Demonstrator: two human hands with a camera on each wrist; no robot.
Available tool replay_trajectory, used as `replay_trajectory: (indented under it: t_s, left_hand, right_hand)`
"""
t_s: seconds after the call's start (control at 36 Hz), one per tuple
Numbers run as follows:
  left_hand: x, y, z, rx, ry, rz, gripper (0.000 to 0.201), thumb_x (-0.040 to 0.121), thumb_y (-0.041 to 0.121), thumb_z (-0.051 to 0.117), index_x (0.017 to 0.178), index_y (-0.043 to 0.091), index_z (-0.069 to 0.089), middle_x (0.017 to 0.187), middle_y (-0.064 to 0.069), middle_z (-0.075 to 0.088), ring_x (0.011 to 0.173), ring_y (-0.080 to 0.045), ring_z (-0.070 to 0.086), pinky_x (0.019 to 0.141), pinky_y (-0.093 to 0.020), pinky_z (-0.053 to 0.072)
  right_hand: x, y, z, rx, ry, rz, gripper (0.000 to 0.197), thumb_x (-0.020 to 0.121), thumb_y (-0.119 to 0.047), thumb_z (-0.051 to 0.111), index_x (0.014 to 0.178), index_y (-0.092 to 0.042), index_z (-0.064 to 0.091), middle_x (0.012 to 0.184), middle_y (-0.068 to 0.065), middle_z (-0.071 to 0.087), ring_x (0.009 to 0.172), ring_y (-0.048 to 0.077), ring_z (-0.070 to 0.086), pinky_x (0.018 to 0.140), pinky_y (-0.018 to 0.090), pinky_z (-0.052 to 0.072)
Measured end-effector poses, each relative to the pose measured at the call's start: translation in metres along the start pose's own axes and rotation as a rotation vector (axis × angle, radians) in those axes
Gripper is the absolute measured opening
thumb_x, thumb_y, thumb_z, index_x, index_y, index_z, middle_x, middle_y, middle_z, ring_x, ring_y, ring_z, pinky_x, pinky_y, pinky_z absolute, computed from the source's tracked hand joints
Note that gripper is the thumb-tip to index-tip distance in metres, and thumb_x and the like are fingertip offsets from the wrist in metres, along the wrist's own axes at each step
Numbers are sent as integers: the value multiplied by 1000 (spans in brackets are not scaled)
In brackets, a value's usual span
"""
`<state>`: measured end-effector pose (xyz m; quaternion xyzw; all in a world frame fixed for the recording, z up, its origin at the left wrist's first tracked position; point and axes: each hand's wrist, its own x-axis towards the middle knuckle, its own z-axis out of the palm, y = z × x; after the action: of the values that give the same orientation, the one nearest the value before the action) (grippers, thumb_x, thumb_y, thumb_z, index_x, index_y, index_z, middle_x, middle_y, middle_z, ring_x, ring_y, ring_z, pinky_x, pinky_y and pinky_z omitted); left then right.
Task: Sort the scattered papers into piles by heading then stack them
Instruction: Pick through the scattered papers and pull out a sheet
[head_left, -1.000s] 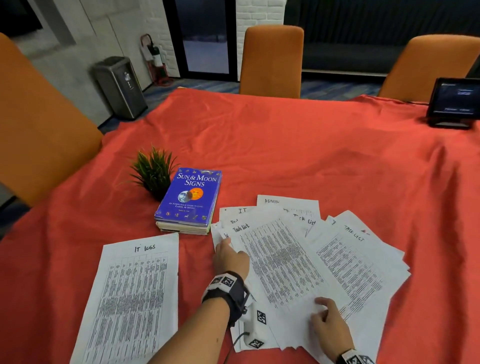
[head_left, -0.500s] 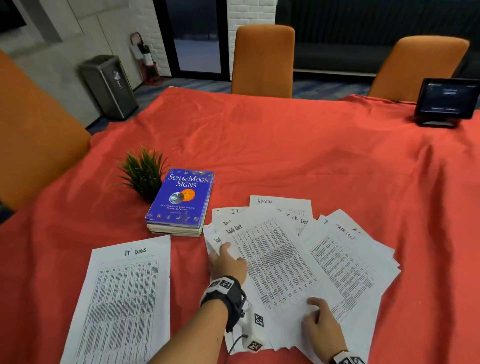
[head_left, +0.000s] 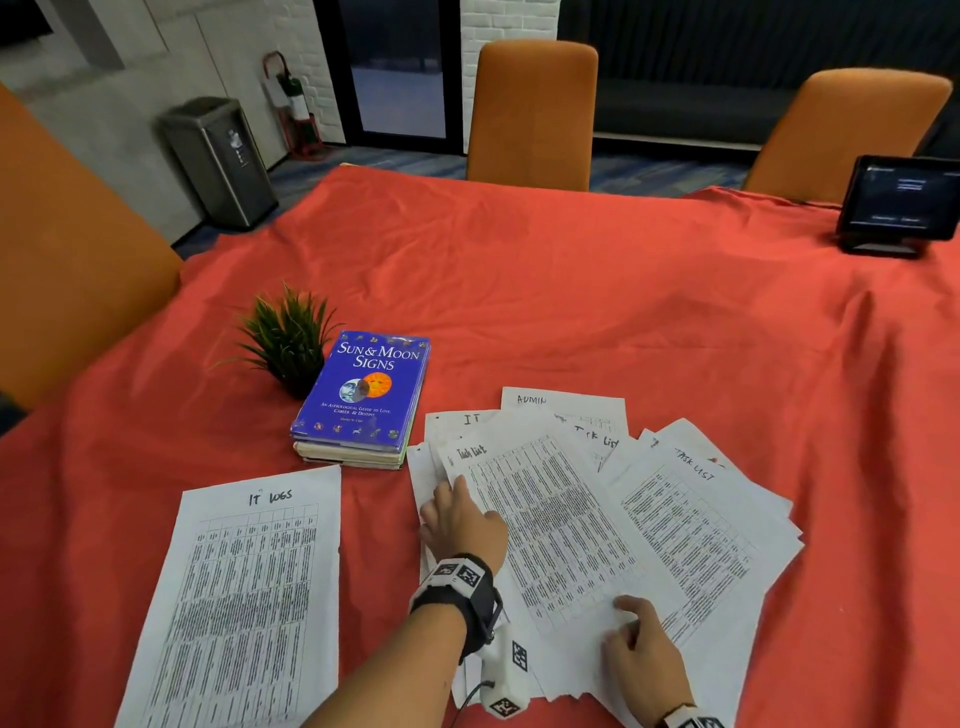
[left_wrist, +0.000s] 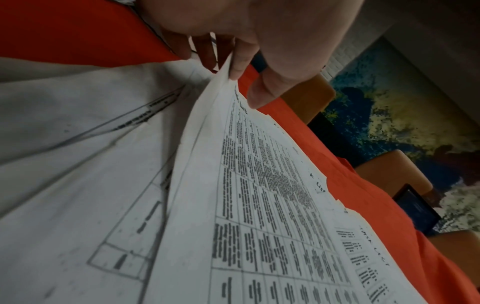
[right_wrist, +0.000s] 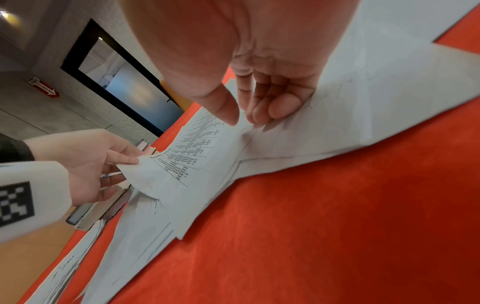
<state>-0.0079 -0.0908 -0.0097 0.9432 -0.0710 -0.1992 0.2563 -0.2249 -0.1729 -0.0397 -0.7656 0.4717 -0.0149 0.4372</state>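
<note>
The top sheet (head_left: 550, 525) of your scattered papers, headed "Task List", sits at the middle of the fan at the near edge of the counter (head_left: 571, 291). Compared with a second ago, its near-left corner is now lifted clear of the sheets beneath; the left wrist view shows that edge standing up off the pile.

Your left hand (head_left: 460, 525) pinches that raised corner between thumb and fingertips. Before, it only rested flat at the pile's edge. Your right hand (head_left: 641, 652) has its fingers curled down onto the sheet's lower edge, thumb and fingertips close together on the paper; whether they have truly nipped it I cannot tell. The right hand has barely shifted over the same interval.

Finding: the sheet is separated and, in my judgement, ready to be carried off to start a pile of its own heading.

Around it, the fan has not changed. A second task sheet (head_left: 691, 525) lies to the right, an admin sheet (head_left: 563, 402) at the far side, and one showing only "IT" (head_left: 470, 418) pokes out behind. The sorted IT logs pile (head_left: 244, 587) lies well apart at the left.

A book (head_left: 363, 395) and small plant (head_left: 288, 340) stand just beyond, and a tablet (head_left: 901, 200) at the far right corner.
</note>
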Motion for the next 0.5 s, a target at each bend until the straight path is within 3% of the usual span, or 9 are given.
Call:
replay_trajectory:
  t_s: [0.11,0.17,0.19,0.25,0.33,0.44,0.5]
  left_hand:
    - [5,-3,9,-154,-132,16,63,84,24,52,146,19,38,146,-6,41,130,-30,41,109,-42,38]
    - [9,-6,13,-287,-190,19,60,81,22,51,141,19,45,142,-5,49,120,-28,54,99,-39,49]
    - [9,-7,12,-341,-203,18,57,83,18,52,140,19,47,141,-2,51,113,-23,58,92,-31,53]
    - [8,-7,7,-433,-180,16,49,88,8,53,136,17,53,132,1,58,91,-11,60,72,-14,48]
    - [8,-6,-3,-527,-50,73,36,86,-1,56,112,19,69,104,3,66,64,6,51,52,-1,39]
    - [6,1,-22,-605,-2,191,36,79,-5,61,84,30,67,79,7,68,44,0,49,46,-9,38]
    - [4,7,-36,-658,-70,299,40,75,-12,62,85,27,64,89,12,68,58,10,57,56,-3,41]
  right_hand:
    - [1,3,1,-4,-8,-1,28,87,-11,54,111,-24,48,68,2,54,65,18,58,59,24,42]
    - [1,3,1,-1,-9,-1,29,86,-11,54,111,-24,49,68,1,53,65,18,58,59,25,42]
    - [1,4,1,5,-8,-2,29,86,-11,55,111,-24,49,69,1,54,65,18,58,59,25,42]
    - [2,4,0,18,-12,5,28,87,-12,55,112,-23,49,69,1,54,65,18,58,60,25,43]
    - [7,5,-3,48,-34,44,26,88,-15,56,113,-23,51,71,3,58,67,19,61,63,27,46]
    - [19,-1,-20,117,0,57,30,89,-18,59,117,-23,52,90,6,64,75,20,64,71,35,51]
    - [27,-11,-34,162,64,29,35,89,-19,62,122,-20,50,107,8,60,84,17,61,70,34,51]
